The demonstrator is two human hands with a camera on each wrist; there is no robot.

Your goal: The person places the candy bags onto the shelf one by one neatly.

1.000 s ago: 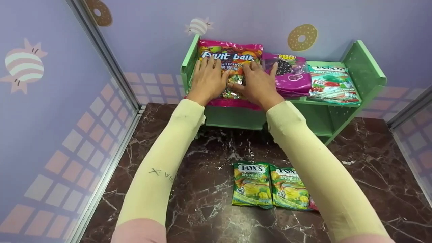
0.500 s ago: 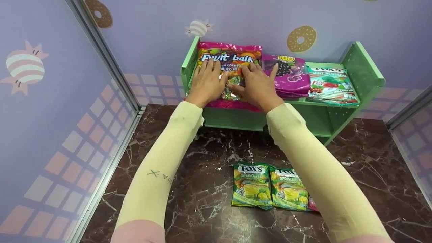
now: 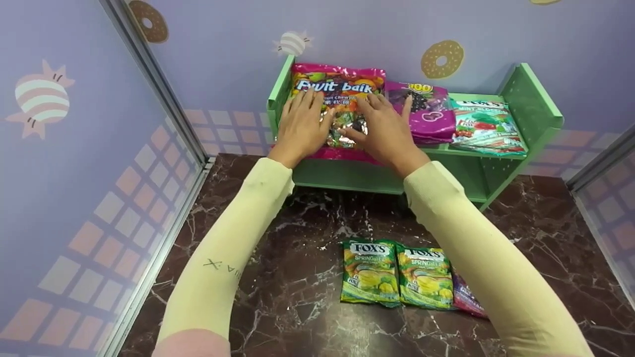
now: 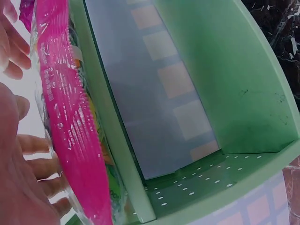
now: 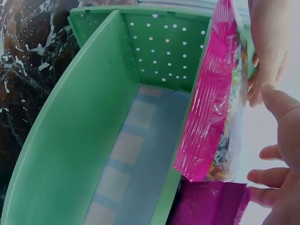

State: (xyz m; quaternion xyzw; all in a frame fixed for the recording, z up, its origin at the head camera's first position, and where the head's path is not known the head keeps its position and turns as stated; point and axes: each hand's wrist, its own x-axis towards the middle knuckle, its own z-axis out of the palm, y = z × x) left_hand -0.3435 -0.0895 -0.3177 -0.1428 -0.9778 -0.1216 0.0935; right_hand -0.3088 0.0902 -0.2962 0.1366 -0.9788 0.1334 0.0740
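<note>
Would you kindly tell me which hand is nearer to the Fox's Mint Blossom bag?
The right hand, left of the Fox's Mint Blossom bag, close by the purple bag; the left hand is farther left, over the Fruit baik bag.

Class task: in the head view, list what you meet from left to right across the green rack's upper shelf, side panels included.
Left side panel, pink-edged bag, purple bag, teal bag, right side panel.

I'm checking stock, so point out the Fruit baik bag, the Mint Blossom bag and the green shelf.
Fruit baik bag point(image 3: 341, 97), head view: printed front.
Mint Blossom bag point(image 3: 487, 127), head view: front's middle.
Green shelf point(image 3: 532, 110), head view: end panel.
</note>
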